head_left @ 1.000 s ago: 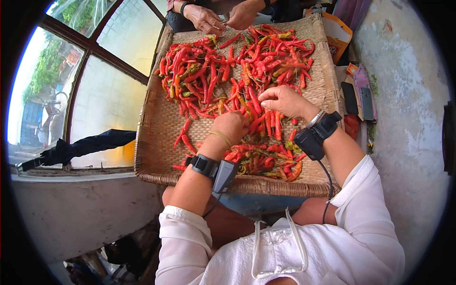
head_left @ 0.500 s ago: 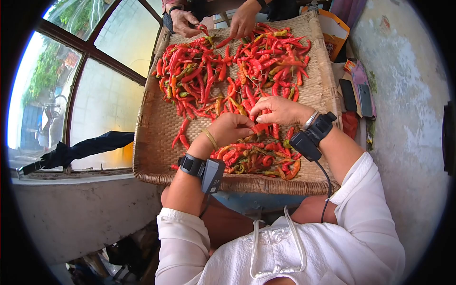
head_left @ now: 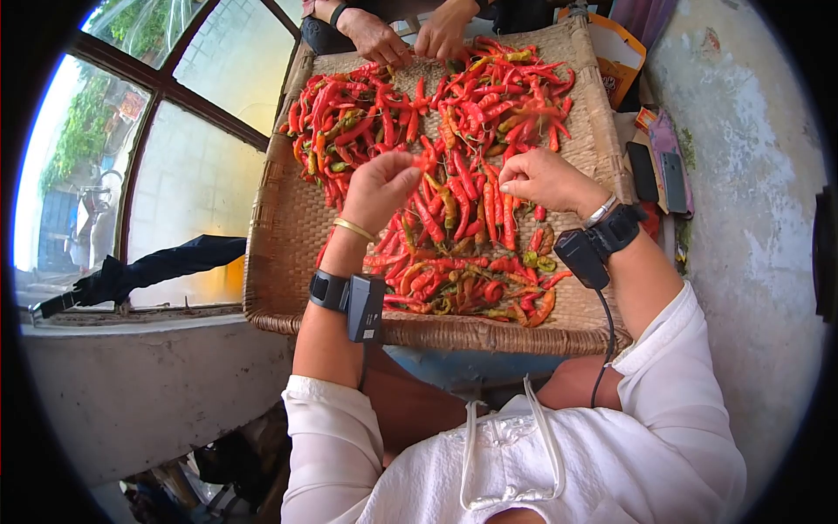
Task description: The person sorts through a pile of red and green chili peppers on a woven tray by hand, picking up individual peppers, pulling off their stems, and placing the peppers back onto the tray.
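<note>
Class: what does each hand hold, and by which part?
The left hand pinches a red chilli near one end; whether the right hand holds anything cannot be told.

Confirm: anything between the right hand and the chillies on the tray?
Nothing visible. The right hand hangs just above the chillies on the tray, fingers pointing down at them. The left hand is beside it, pinching a chilli. Another person's hands work the far edge, well apart.

Chillies (head_left: 454,175) heaped in tray (head_left: 288,231), phones (head_left: 661,179) to its right, window (head_left: 192,175) left
</note>
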Available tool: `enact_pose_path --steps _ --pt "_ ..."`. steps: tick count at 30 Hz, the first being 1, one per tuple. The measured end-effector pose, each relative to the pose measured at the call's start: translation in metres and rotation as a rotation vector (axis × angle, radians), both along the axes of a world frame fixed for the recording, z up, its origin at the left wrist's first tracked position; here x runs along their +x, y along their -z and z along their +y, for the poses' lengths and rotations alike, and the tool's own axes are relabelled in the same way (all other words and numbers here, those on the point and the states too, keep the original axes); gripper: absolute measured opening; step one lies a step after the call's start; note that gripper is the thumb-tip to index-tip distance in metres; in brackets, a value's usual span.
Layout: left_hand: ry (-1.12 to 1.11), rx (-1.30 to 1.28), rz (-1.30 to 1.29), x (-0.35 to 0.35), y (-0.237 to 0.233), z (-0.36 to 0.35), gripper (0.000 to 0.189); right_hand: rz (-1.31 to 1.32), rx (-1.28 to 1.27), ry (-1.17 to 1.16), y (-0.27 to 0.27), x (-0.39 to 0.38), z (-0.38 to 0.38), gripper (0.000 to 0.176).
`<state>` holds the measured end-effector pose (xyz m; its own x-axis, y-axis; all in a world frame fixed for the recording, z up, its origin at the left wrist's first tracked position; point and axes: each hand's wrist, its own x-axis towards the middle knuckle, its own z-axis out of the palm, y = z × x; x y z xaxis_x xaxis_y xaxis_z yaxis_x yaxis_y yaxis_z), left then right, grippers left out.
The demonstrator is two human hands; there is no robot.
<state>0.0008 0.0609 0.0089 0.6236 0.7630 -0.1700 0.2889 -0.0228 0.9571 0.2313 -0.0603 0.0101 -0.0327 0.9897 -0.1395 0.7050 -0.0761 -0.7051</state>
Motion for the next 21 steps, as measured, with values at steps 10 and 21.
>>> enact_pose_path --steps 10,21 --pt "0.511 1.000 0.490 0.012 0.035 -0.016 0.039 0.314 -0.165 0.004 -0.006 -0.012 -0.008 0.015" --pt "0.471 1.088 0.554 0.008 0.033 -0.009 0.024 0.289 -0.146 -0.032 -0.006 -0.019 -0.013 0.015"
